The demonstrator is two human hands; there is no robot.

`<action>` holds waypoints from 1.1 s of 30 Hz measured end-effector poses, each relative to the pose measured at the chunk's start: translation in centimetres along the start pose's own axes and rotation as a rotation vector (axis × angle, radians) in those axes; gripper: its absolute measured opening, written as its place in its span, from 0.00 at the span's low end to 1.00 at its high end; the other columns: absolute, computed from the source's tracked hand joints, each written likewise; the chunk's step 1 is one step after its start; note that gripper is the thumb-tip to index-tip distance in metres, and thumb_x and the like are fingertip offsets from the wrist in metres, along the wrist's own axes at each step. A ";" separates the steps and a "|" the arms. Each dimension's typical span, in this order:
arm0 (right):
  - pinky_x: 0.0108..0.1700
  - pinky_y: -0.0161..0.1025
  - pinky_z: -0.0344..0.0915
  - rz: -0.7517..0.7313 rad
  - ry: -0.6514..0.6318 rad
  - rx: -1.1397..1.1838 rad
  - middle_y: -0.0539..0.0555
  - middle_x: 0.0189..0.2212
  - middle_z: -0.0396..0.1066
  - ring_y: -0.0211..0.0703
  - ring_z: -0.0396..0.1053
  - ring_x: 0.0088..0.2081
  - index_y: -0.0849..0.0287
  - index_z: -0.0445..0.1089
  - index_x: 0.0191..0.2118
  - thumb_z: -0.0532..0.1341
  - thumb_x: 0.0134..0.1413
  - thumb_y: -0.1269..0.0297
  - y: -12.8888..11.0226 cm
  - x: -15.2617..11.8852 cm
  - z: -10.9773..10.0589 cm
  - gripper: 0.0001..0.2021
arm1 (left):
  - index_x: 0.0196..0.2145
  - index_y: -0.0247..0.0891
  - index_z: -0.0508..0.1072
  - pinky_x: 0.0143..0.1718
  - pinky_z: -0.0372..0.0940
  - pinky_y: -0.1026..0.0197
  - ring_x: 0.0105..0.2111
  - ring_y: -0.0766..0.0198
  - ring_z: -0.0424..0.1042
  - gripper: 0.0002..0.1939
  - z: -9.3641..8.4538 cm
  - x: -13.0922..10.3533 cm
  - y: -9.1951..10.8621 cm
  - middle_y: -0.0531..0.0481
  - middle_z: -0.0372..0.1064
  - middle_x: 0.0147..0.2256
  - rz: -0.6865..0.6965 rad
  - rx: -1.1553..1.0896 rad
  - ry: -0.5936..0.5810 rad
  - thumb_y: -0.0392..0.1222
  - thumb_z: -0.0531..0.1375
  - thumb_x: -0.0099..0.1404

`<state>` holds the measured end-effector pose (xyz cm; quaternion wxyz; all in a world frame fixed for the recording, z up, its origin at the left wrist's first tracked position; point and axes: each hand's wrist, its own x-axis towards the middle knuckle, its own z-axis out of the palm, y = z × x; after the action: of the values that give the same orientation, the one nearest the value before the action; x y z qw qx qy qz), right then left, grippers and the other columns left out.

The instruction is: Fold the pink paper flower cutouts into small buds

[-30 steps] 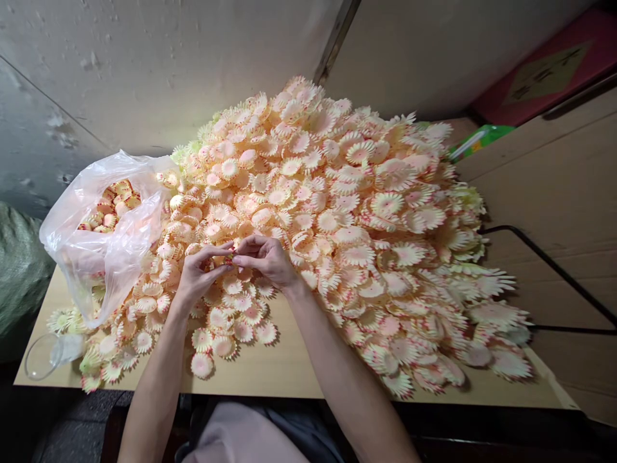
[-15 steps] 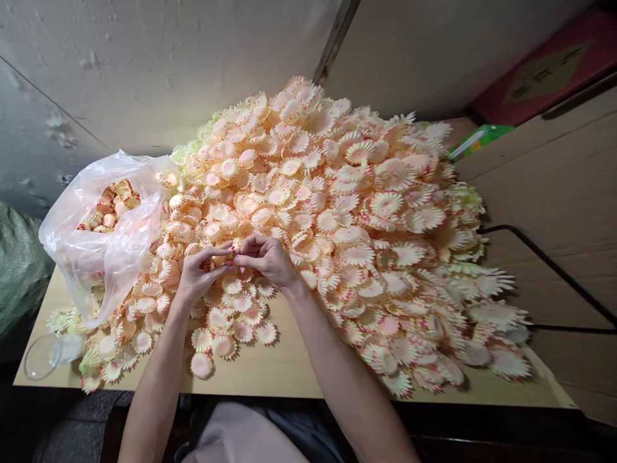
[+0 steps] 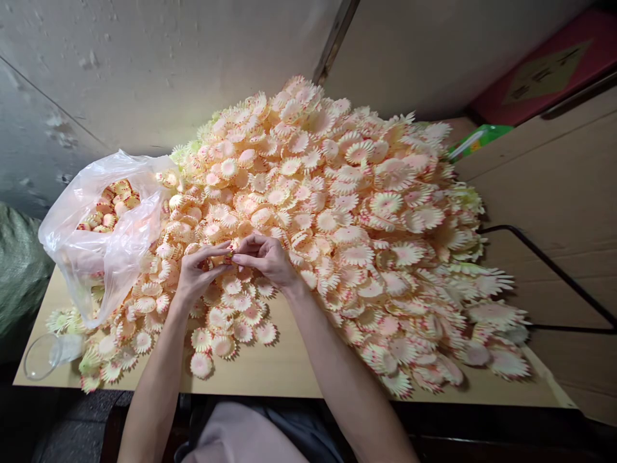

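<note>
My left hand (image 3: 196,269) and my right hand (image 3: 267,260) meet fingertip to fingertip over the front of a big heap of petals. Pinched between them is a small yellowish-red flower piece (image 3: 229,254), mostly hidden by the fingers. The heap consists of pale pink and cream artificial flower petals (image 3: 337,193), round with toothed, red-tipped edges. Several loose petal discs (image 3: 224,346) lie on the table just below my hands. To the left stands a clear plastic bag (image 3: 72,238), open at the top, with several small curled flower pieces (image 3: 113,206) in it.
The wooden table (image 3: 284,366) has its edge right before me. A clear plastic cup (image 3: 41,357) lies at its left corner. Walls rise behind, cardboard (image 3: 544,212) stands on the right with a black metal bar (image 3: 559,270), and a green sack (image 3: 22,276) is at far left.
My fingers have shifted very slightly around the small flower piece. Everything else has stayed in place.
</note>
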<state>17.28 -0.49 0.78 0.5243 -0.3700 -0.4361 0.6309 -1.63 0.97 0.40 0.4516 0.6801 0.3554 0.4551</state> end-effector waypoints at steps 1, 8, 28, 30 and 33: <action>0.27 0.34 0.71 0.000 -0.002 0.000 0.48 0.24 0.74 0.36 0.72 0.23 0.58 0.72 0.29 0.73 0.40 0.62 0.1 0.0 0.0 0.12 | 0.42 0.40 0.80 0.53 0.68 0.49 0.49 0.51 0.75 0.16 0.0 0.0 0.0 0.40 0.76 0.48 0.003 0.006 0.001 0.41 0.70 0.53; 0.28 0.33 0.70 -0.002 -0.010 0.009 0.48 0.25 0.75 0.35 0.72 0.24 0.58 0.72 0.29 0.73 0.40 0.64 0.1 0.0 -0.1 0.11 | 0.41 0.41 0.80 0.50 0.69 0.52 0.47 0.53 0.75 0.15 0.1 0.0 0.1 0.41 0.76 0.48 0.023 0.019 0.000 0.39 0.70 0.53; 0.32 0.34 0.70 0.036 0.019 0.009 0.47 0.25 0.74 0.35 0.71 0.26 0.58 0.70 0.27 0.73 0.35 0.68 0.0 0.1 0.0 0.12 | 0.42 0.41 0.80 0.49 0.69 0.53 0.47 0.53 0.76 0.17 0.0 -0.1 0.0 0.41 0.76 0.48 0.084 0.024 -0.041 0.38 0.70 0.53; 0.31 0.33 0.69 0.032 0.028 0.020 0.46 0.24 0.73 0.35 0.71 0.26 0.58 0.68 0.26 0.73 0.35 0.68 0.1 0.1 0.0 0.13 | 0.41 0.40 0.80 0.51 0.69 0.52 0.48 0.51 0.75 0.18 0.0 -0.1 0.0 0.40 0.76 0.48 0.049 0.002 -0.035 0.38 0.72 0.50; 0.30 0.34 0.69 0.044 0.042 0.028 0.47 0.25 0.74 0.36 0.72 0.26 0.58 0.67 0.26 0.73 0.34 0.68 0.3 0.1 0.0 0.14 | 0.39 0.39 0.81 0.50 0.70 0.54 0.47 0.52 0.76 0.16 0.1 -0.2 0.1 0.40 0.77 0.45 0.012 -0.004 0.026 0.38 0.72 0.50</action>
<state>17.17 -0.45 0.49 0.5244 -0.3851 -0.4078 0.6406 -1.57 0.73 0.40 0.4458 0.6754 0.3564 0.4671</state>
